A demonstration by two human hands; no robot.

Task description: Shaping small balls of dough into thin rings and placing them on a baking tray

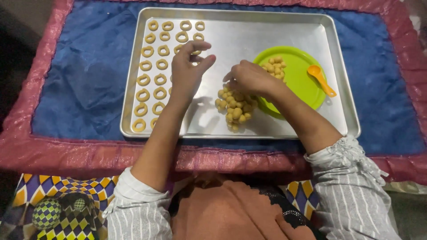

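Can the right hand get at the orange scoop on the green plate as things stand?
Probably yes. The right hand rests at the green plate edge; the orange scoop lies uncovered just beyond it, nothing between.

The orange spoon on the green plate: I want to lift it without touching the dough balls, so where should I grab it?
Probably pinch the orange spoon by its handle end, from the right; it points away from the dough balls.

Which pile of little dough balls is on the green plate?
The smaller pile, at the green plate's far edge. The bigger pile lies on the bare metal tray.
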